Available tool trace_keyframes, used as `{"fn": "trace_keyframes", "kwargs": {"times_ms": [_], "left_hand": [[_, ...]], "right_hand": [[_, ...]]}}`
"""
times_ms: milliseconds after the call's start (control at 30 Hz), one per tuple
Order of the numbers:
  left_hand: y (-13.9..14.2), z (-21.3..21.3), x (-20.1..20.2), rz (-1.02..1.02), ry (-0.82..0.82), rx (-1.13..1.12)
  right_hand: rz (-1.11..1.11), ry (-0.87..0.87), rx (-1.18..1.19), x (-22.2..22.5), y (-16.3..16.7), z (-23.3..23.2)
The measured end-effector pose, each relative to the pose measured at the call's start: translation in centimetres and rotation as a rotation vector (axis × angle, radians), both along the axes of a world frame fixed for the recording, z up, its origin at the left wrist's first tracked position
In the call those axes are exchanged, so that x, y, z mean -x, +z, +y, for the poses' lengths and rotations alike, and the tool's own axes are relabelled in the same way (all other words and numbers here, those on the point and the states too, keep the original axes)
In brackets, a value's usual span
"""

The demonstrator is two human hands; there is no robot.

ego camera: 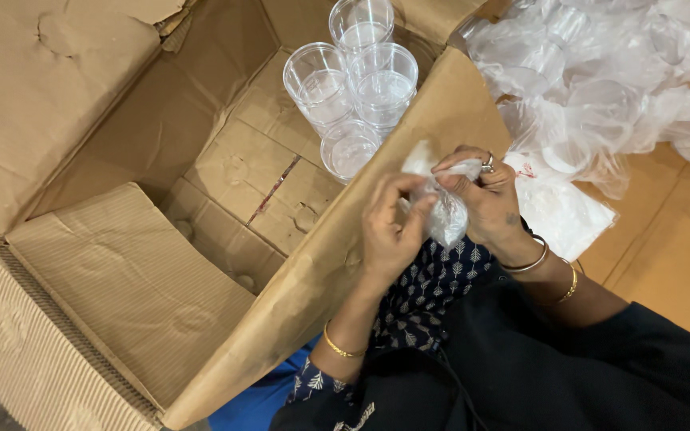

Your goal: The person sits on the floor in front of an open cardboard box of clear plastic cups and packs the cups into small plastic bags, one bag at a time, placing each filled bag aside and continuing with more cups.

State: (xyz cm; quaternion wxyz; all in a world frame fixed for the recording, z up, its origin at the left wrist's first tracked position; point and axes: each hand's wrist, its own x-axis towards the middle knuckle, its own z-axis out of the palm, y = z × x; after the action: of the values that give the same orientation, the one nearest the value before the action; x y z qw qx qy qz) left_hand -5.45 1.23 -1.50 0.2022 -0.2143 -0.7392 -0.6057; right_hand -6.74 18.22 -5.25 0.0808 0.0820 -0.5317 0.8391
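Note:
My left hand (389, 227) and my right hand (489, 199) both pinch a small clear plastic bag (445, 211) that wraps something, held over the near flap of a big open cardboard box (225, 160). The left thumb and fingers grip the bag's left side; the right fingers hold its top. Inside the box, at the far corner, stand several clear plastic cups (353, 88) in stacks.
A heap of clear plastic bags with cups (600, 72) lies on cardboard at the upper right. A flat white plastic bag (561, 211) lies just right of my hands. The box's corrugated flaps (121, 287) spread out at the lower left.

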Motion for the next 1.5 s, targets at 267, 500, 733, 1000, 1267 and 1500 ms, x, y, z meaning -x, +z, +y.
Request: {"fn": "trace_keyframes", "kwargs": {"times_ms": [267, 500, 733, 1000, 1267, 1500], "left_hand": [[-0.4, 0.0, 0.0, -0.275, -0.065, -0.177], [1.6, -0.2, -0.3, -0.132, -0.044, -0.022], [0.6, 0.2, -1.1, 0.026, -0.235, -0.187], [1.6, 0.2, -2.5, -0.186, -0.226, -0.321], [-0.1, 0.2, -2.3, -0.079, -0.177, -0.217], [-3.2, -1.8, -1.2, -0.618, -0.422, -0.953]], "right_hand": [[0.058, 0.040, 0.025, -0.2, 1.8, -0.8], [0.023, -0.054, -0.121, -0.7, 2.8, -0.2], [0.128, 0.045, -0.446, -0.7, 2.6, -0.1], [0.002, 0.143, -0.158, 0.1, 2.0, -0.7], [-0.007, 0.207, -0.052, -0.5, 1.3, -1.7], [-0.324, 0.338, 0.065, 0.3, 2.2, 0.3]]}}
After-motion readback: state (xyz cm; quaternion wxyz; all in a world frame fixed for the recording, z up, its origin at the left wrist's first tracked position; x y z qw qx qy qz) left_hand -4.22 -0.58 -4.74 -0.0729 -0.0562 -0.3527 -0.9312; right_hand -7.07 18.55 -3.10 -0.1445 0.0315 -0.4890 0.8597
